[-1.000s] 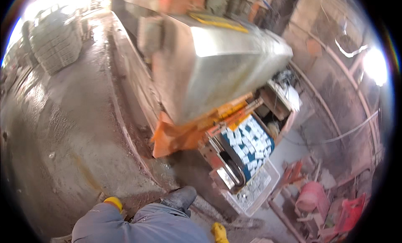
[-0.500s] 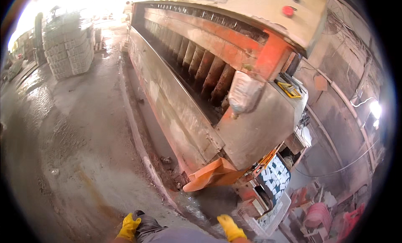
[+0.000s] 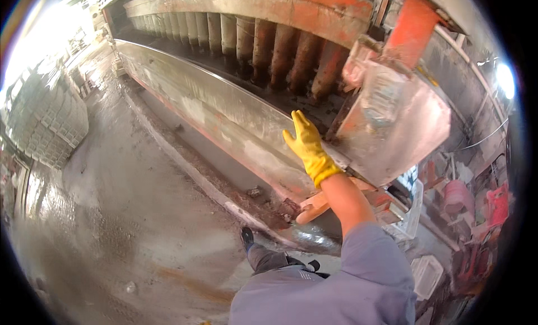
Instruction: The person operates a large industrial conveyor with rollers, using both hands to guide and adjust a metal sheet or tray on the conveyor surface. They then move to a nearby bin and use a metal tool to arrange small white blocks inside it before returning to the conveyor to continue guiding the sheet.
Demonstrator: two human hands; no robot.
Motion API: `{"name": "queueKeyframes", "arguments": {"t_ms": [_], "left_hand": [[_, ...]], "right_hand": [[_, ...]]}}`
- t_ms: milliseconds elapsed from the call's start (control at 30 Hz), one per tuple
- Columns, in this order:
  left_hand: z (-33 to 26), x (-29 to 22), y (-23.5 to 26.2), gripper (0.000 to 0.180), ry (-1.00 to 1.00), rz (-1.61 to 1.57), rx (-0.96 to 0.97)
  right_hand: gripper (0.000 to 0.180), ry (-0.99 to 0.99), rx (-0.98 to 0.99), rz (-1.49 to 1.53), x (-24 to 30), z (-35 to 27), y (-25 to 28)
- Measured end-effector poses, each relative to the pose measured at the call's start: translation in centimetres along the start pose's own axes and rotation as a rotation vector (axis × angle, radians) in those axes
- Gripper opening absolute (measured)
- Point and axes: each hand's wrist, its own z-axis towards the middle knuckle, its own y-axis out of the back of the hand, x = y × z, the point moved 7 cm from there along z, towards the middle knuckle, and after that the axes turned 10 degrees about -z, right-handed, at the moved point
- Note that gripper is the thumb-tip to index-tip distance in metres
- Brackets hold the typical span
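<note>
Where both gloves hung low before, now raised: right hand (image 3: 307,147), fingers spread flat, empty, reaching the long metal trough (image 3: 224,115); left hand unseen.

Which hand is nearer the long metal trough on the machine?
Right. The right hand, in a yellow glove, is raised with spread fingers against the long metal trough. The left hand is out of view.

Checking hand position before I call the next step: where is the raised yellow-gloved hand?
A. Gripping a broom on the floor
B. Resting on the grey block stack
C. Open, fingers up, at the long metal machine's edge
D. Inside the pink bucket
C: the right hand in its yellow glove is raised with fingers spread upward against the sloped metal edge of the machine, holding nothing.
</note>
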Motion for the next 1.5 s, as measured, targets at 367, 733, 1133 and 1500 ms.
{"name": "queueKeyframes", "arguments": {"t_ms": [367, 733, 1133, 1500], "left_hand": [[15.3, -20.6, 5.2, 0.068, -0.043, -0.057, 0.12], [36.1, -41.7, 18.4, 0.066, -0.243, -0.336, -0.004], [54.3, -50.4, 28.0, 0.063, -0.096, -0.095, 0.24], [74.6, -63.7, 40.4, 0.06, -0.012, -0.607, 0.224]], "right_hand": [[0.098, -0.116, 0.467, -0.327, 11.5, 20.2, -23.7], [0.066, -0.22, 0.422, -0.18, 22.0, 35.7, -38.2], [0.044, -0.401, 0.156, -0.312, 21.7, 35.8, -37.9], [0.015, -0.451, -0.546, -0.839, 26.5, 37.3, -41.7]]}}
